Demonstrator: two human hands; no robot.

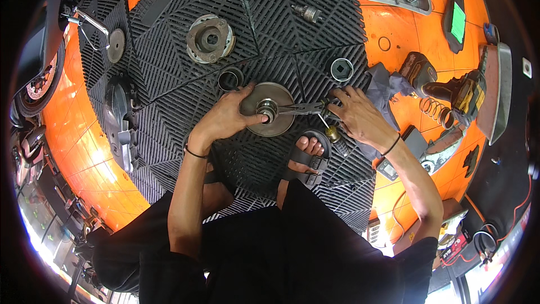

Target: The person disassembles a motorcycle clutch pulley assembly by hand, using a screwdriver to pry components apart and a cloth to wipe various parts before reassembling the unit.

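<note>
My left hand [225, 115] grips a round metal disc with a central hub [277, 126] on the black grid mat, thumb pressed at the hub. My right hand [363, 117] is closed on a long-nosed pair of pliers [304, 108], whose tips reach the hub. A brass-coloured screwdriver handle [332, 134] lies just below that hand, its shaft crossing under the pliers. A dark metal ring [230, 81] sits beside the disc's upper left, and a socket-like cup [342, 69] rests above my right hand.
A flanged round part [211, 45] is farther up the mat. A parts tray [388, 3] is at upper right; cordless tools [467, 95] and a spring [433, 110] lie right. A dark casing [118, 115] and a wheel [42, 81] are left. My sandalled foot [306, 157] is below the disc.
</note>
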